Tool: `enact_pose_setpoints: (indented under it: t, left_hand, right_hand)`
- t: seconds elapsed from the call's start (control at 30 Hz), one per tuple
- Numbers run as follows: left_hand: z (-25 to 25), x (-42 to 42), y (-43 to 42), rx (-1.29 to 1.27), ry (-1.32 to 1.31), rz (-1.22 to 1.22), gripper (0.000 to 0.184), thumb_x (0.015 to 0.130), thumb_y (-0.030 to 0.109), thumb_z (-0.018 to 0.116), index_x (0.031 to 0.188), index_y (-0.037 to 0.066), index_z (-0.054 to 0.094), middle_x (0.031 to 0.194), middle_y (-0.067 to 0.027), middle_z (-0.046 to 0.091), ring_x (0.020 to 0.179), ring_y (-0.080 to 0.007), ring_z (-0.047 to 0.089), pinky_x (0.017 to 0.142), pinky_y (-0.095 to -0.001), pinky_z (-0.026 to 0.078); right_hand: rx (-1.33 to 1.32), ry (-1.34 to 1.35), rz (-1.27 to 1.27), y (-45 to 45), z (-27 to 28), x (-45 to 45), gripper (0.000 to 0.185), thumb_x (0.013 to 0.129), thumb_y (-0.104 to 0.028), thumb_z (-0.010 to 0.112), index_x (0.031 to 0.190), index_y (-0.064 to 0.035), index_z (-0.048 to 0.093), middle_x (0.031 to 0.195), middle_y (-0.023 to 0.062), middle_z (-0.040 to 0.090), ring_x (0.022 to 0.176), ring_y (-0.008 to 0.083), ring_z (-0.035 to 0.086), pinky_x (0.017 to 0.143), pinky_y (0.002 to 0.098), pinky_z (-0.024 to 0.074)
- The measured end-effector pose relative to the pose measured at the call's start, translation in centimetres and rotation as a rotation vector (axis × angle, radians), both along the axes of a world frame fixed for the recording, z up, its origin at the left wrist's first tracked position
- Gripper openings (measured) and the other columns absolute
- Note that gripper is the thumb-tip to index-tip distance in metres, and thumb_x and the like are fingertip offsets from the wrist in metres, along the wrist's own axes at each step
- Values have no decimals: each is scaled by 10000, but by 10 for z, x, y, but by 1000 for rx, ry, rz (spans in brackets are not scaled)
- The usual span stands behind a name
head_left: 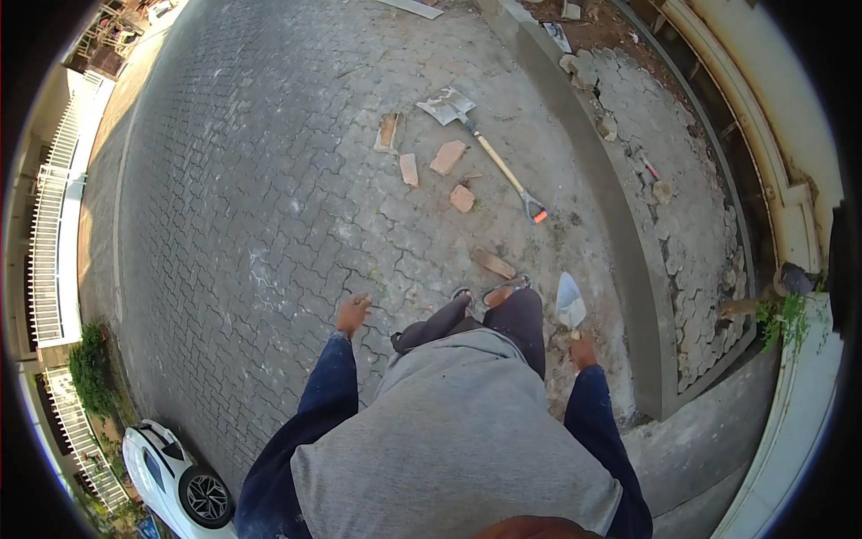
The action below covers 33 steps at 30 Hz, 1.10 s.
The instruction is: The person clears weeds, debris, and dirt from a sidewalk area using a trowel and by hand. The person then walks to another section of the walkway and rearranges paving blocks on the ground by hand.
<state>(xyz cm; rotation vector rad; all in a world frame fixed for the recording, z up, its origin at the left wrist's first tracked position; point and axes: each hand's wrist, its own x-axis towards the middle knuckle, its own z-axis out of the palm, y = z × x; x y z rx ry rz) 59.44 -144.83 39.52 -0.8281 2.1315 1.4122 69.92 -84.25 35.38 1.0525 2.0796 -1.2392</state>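
My right hand (583,350) is closed round the handle of a trowel (569,304), whose pale metal blade points forward, beside the low wall. Out to the left, over the paving, my left hand (354,313) hangs with its fingers bent together; whether anything small is in it is hidden. Ahead of my feet a shovel (499,162) lies on the ground with its blade away from me. Left of it are broken brick pieces (447,157) and a hollow block (389,133). Another brick (494,263) rests by my feet.
A low smooth wall (620,207) runs along the right, bordering a strip of broken concrete (660,135). A white car (171,476) stands at the lower left, near a bush (92,370) and a white fence (51,216). A board (411,8) lies far ahead.
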Motion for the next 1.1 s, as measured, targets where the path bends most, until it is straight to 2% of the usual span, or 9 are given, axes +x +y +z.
enact_pose_setpoints:
  t: [0.2,0.33,0.57,0.63,0.73,0.87,0.97,1.03,1.1]
  left_hand:
    - [-36,-11,3,1,-140,-124,559,901,388,609,1335,47,520,1240,-131,617,900,-236,672,729,-312,495]
    - [-4,-34,27,11,-107,46,532,892,273,644,1281,-70,525,1182,-176,638,1015,-264,643,745,-336,541]
    - [-57,-44,22,151,-362,401,422,891,281,653,1250,68,591,1226,-133,610,1022,-293,642,804,-414,533]
    - [-85,-43,20,80,-240,179,436,897,286,647,1268,68,580,1228,-134,609,1019,-288,643,808,-406,529]
    - [-108,-74,24,-26,-40,-146,457,904,293,638,1296,68,563,1231,-137,606,1014,-281,646,814,-394,523]
    - [-3,-178,89,126,-157,300,516,907,298,636,1293,-29,532,1166,-160,638,946,-217,651,741,-320,519]
    - [-22,-206,81,157,-45,327,501,906,302,638,1279,-21,552,1103,-133,665,879,-194,656,685,-312,505]
    - [-57,-208,47,122,-138,184,480,933,299,601,1325,36,515,1194,-112,630,1033,-218,624,847,-343,507]
    - [-74,-211,17,257,-105,341,482,880,310,663,1218,-28,599,1070,-150,677,903,-217,650,728,-344,513]
  right_hand:
    - [-148,-147,-140,21,-45,48,154,810,-150,688,837,-16,616,567,80,551,429,205,534,392,366,424]
    - [-263,-418,-174,20,-56,15,185,839,-155,674,807,19,620,565,113,543,445,245,533,428,416,421]
    - [-175,-205,435,74,-112,-202,141,855,-164,632,936,-54,667,647,104,614,489,229,585,431,423,444]
    - [-104,-148,159,67,-88,-298,175,817,-173,674,857,-8,631,597,94,587,455,209,564,421,391,445]
    - [-34,238,240,71,-58,-423,185,817,-158,675,800,-1,579,560,74,538,429,193,533,399,365,432]
    - [2,338,125,52,-39,-543,198,821,-166,673,860,-4,565,565,60,519,414,191,513,382,356,411]
    - [-40,304,129,35,-38,-584,279,762,-182,722,902,21,591,685,131,625,476,247,596,455,405,444]
    - [64,447,303,27,-87,-592,204,808,-176,686,830,-10,569,563,54,517,411,193,509,389,338,404]
    - [14,315,281,-3,-57,-577,271,773,-203,717,846,23,587,606,106,568,445,240,557,426,377,433]
